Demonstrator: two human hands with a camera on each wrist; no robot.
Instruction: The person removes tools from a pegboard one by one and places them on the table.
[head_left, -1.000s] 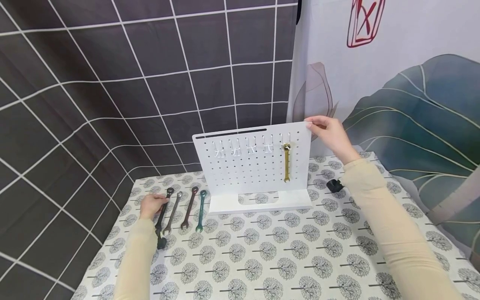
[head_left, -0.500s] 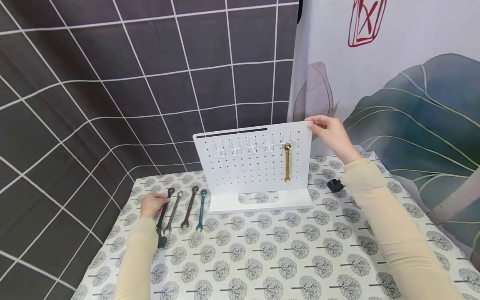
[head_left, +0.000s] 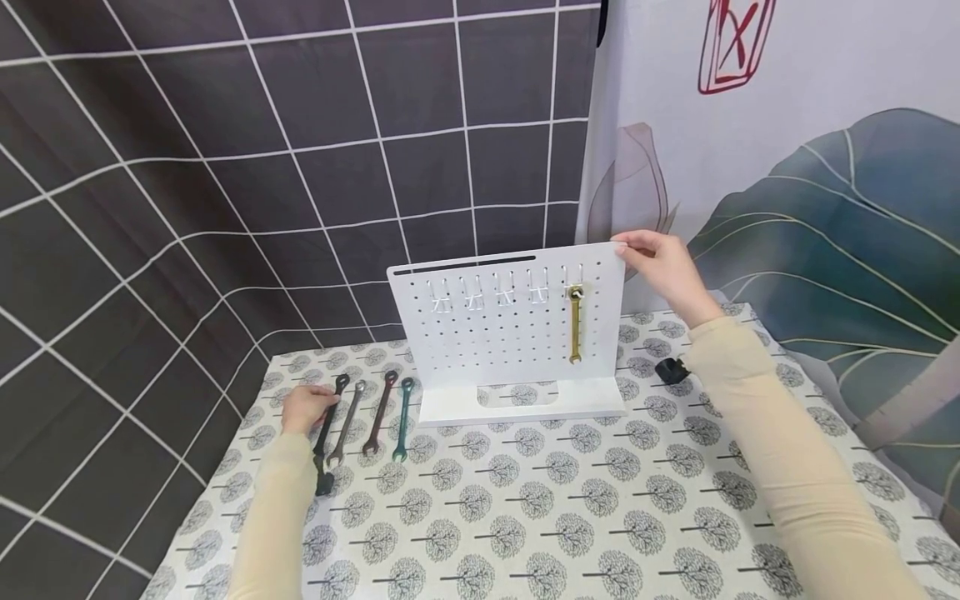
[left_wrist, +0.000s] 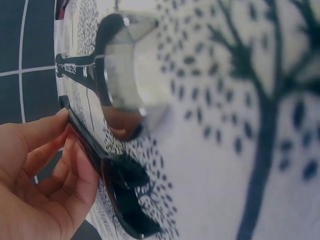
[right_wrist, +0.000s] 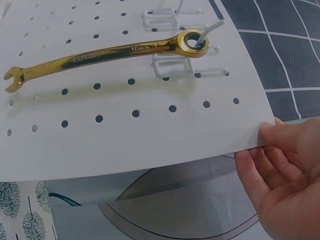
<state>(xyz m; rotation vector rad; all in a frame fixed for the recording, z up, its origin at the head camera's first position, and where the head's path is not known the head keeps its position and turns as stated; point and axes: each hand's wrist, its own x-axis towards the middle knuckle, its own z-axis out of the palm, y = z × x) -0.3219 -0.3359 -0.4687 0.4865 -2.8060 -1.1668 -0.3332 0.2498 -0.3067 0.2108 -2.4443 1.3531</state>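
My left hand [head_left: 304,408] pinches the black combination wrench [head_left: 327,425], leftmost of the row lying on the table. In the left wrist view the thumb and fingers hold this black wrench [left_wrist: 84,132] by its shank, its open end toward the camera. To its right lie a silver wrench [head_left: 348,423], a dark red wrench [head_left: 379,414] and a green wrench [head_left: 403,421]. My right hand [head_left: 667,271] pinches the upper right corner of the white pegboard [head_left: 510,354]. From the pegboard's rightmost hook hangs a golden wrench [right_wrist: 110,54], marked 10mm, by its ring end.
Several white double hooks [head_left: 474,296] run along the pegboard's upper part, left of the golden wrench. The board's base stands on a tree-patterned tablecloth [head_left: 517,500]. A dark tiled curtain [head_left: 420,167] rises behind and to the left.
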